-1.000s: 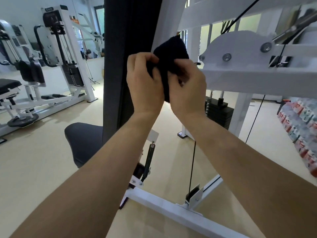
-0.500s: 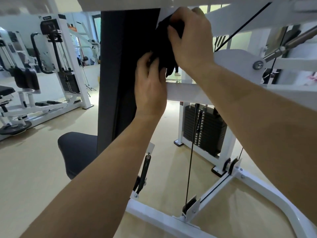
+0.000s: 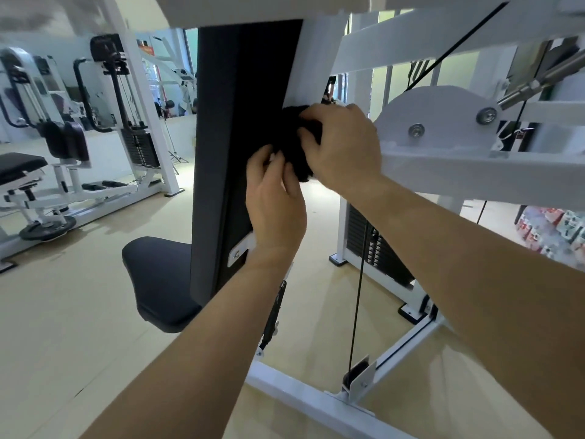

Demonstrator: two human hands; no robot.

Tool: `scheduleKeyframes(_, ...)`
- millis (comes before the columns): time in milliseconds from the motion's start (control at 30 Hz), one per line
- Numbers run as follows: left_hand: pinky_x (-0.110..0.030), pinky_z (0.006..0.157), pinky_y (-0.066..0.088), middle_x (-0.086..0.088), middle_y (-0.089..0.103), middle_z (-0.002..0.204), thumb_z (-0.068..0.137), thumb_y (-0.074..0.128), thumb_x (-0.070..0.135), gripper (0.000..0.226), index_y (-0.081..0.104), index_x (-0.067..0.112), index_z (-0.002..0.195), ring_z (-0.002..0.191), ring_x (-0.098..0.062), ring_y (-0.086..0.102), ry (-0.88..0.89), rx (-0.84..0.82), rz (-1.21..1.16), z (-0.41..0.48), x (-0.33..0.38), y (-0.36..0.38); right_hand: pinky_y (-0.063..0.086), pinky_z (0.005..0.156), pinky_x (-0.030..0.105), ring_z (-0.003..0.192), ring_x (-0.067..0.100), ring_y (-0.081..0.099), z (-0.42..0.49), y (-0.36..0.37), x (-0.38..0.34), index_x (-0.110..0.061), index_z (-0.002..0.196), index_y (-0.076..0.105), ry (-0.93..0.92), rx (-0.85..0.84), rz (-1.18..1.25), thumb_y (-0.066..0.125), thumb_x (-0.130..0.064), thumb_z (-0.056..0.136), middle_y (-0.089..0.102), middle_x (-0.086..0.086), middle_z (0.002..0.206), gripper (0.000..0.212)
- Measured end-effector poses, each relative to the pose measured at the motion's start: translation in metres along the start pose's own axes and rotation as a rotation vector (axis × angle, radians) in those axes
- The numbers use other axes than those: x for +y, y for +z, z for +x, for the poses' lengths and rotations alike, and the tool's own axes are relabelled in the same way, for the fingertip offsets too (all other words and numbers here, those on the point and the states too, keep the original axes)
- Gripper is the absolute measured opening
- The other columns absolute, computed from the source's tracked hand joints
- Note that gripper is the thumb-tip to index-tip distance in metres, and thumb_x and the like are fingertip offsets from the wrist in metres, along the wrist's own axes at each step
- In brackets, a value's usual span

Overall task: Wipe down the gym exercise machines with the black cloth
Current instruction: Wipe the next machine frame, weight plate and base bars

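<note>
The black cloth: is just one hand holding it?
No, both the left hand and the right hand grip the black cloth against the white frame.

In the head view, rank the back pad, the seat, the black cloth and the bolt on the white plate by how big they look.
Largest to smallest:
1. back pad
2. seat
3. cloth, partly covered
4. bolt

Both my bare forearms reach up and forward, converging. My right hand (image 3: 345,147) sits higher, angled in from the right with its back toward me, fingers curled over the black cloth (image 3: 292,147) and gripping it. My left hand (image 3: 275,201) stands just below it, fingers pointing up and tips bent against the cloth's lower edge — thumb hidden.
</note>
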State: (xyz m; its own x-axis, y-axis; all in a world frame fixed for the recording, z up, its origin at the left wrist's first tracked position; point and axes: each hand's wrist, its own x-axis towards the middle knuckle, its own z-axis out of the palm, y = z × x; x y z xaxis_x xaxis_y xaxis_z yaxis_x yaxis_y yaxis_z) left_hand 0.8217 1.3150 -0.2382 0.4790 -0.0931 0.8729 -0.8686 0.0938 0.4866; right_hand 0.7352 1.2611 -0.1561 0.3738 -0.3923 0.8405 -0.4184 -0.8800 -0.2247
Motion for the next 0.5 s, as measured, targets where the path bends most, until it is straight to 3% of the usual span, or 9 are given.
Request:
scheduleKeyframes(133,-0.004,0.103,0.031,-0.015,0.054,0.139,0.1,0.048,0.007,0.035,0.061,-0.001,0.132,0.125,-0.019,0.052,-0.097,0.048,-0.052,-0.012,0.009,-0.013,0.045,0.084,0.037,0.103,0.03,0.055,-0.024,0.01,0.006,-0.027,0.127,0.067,-0.115,0.031,-0.048,0.052,-0.026,0.092,0.068,0.0,0.116,0.039)
scheduleKeyframes(267,0.004,0.092,0.027,-0.016,0.051,0.135,0.1,0.053,0.009,0.025,0.064,-0.002,0.119,0.114,-0.006,0.048,-0.126,0.034,-0.017,-0.031,-0.003,-0.012,0.047,0.081,0.034,0.099,0.026,0.057,-0.055,0.024,-0.004,-0.016,0.126,0.067,-0.15,0.095,0.003,0.05,-0.024,0.092,0.065,0.007,0.11,0.039)
scheduleKeyframes(333,0.005,0.082,0.029,-0.013,0.052,0.128,0.098,0.056,0.01,0.018,0.064,-0.001,0.11,0.1,0.001,0.045,-0.182,-0.002,0.014,-0.041,-0.014,-0.012,0.047,0.082,0.03,0.099,0.025,0.057,-0.077,0.033,-0.006,-0.013,0.126,0.066,-0.079,0.081,0.076,0.045,-0.03,0.091,0.063,0.008,0.112,0.044)
scheduleKeyframes(400,0.005,0.078,0.027,-0.005,0.051,0.12,0.095,0.06,0.007,0.02,0.06,0.001,0.114,0.091,-0.001,0.04,-0.278,-0.076,0.049,-0.049,-0.023,-0.013,0.048,0.083,0.029,0.1,0.023,0.06,-0.096,0.047,-0.006,-0.013,0.125,0.066,0.024,0.031,0.159,0.045,-0.031,0.092,0.062,0.007,0.115,0.043)
scheduleKeyframes(467,-0.001,0.085,0.028,-0.005,0.053,0.12,0.094,0.061,0.007,0.022,0.06,0.002,0.115,0.094,-0.004,0.038,-0.292,-0.125,0.11,-0.055,-0.029,-0.013,0.05,0.083,0.027,0.101,0.019,0.06,-0.107,0.058,-0.006,-0.014,0.125,0.065,0.124,-0.028,0.256,0.051,-0.032,0.093,0.062,0.003,0.117,0.04)
scheduleKeyframes(500,-0.011,0.089,0.032,-0.009,0.056,0.123,0.095,0.059,0.012,0.019,0.064,0.002,0.11,0.1,-0.009,0.042,-0.265,-0.127,0.125,-0.056,-0.032,-0.012,0.049,0.084,0.022,0.101,0.015,0.059,-0.108,0.062,-0.005,-0.015,0.124,0.063,0.194,-0.048,0.339,0.053,-0.032,0.093,0.062,0.0,0.117,0.037)
